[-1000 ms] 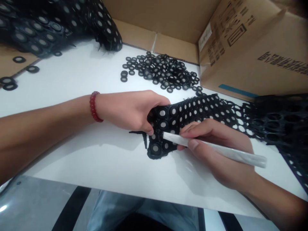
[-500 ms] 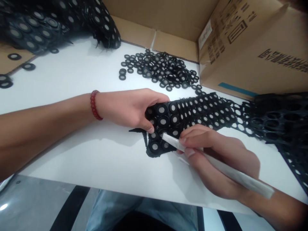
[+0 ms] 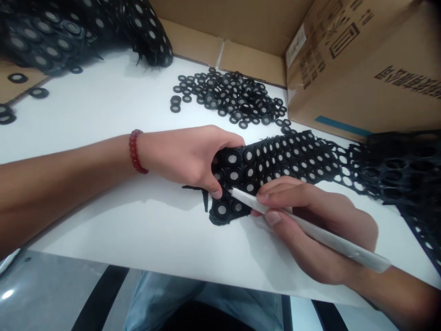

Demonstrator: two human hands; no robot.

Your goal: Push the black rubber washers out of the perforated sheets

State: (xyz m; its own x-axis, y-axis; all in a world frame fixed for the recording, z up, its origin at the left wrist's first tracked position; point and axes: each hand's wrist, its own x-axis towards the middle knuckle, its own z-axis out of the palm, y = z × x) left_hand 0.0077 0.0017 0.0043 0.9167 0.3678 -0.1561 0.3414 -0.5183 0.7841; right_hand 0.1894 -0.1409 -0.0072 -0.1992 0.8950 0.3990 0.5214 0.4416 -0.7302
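A black rubber sheet (image 3: 275, 161) full of round washers with pale centres lies across the white table (image 3: 113, 119). My left hand (image 3: 186, 154), with a red bead bracelet on its wrist, grips the sheet's near left end, thumb pressed on a washer. My right hand (image 3: 310, 220) holds a white rod-like tool (image 3: 310, 230) like a pen. The tool's tip touches the sheet just right of my left thumb.
A pile of loose black washers (image 3: 230, 99) lies behind the hands. More black sheets are heaped at the top left (image 3: 69, 32) and at the right edge (image 3: 406, 170). A cardboard box (image 3: 365, 64) stands at the back right. A few loose washers lie at the far left.
The tool's tip has shifted slightly left along the sheet, closer to my left thumb. My right hand has tilted the tool a little. My left hand keeps its grip.
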